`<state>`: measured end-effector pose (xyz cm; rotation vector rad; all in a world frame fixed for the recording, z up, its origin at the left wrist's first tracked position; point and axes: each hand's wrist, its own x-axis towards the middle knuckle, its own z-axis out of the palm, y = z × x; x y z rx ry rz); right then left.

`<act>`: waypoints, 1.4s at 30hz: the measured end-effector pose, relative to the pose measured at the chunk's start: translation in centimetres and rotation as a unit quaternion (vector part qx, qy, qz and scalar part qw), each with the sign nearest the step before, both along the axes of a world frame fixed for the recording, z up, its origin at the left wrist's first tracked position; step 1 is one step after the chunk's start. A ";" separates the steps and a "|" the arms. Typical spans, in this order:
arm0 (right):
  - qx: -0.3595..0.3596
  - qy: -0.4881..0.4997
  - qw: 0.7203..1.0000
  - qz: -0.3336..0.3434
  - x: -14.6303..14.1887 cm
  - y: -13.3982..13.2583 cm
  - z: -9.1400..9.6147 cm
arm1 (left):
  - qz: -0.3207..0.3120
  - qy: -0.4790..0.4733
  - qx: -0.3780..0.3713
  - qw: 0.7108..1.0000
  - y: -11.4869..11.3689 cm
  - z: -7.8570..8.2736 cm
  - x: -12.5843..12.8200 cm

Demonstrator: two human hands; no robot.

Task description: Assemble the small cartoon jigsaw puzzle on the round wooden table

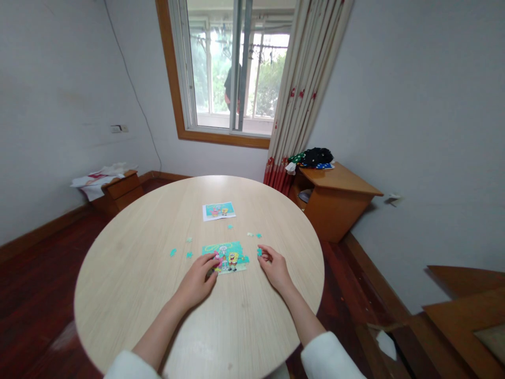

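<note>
A small teal cartoon jigsaw puzzle [228, 255] lies partly assembled on the round wooden table [158, 295]. My left hand [198, 279] rests at its lower left corner, fingertips pressing on the puzzle's edge. My right hand [273, 266] sits just right of the puzzle, fingers pinched on a teal puzzle piece [260, 252]. Loose teal pieces [173, 252] lie left of the puzzle, and others [254, 235] lie behind it. A printed reference picture [218, 211] lies farther back on the table.
A wooden cabinet [335, 202] with dark clothes on top stands at the back right by a curtain [300, 105]. A low drawer unit [118, 189] sits at the left wall. A person stands outside the window [232, 68].
</note>
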<state>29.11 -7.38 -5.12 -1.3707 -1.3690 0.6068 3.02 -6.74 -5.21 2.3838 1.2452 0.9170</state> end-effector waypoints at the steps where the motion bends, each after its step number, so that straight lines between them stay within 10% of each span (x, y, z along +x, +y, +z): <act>1: -0.001 0.001 1.000 -0.001 0.0 0.0 0.0 | -0.001 0.000 0.001 1.000 0.0 0.0 0.0; 42: -0.005 -0.004 1.000 0.022 -0.4 -0.6 0.1 | 0.041 0.107 0.051 0.992 -3.9 0.1 0.7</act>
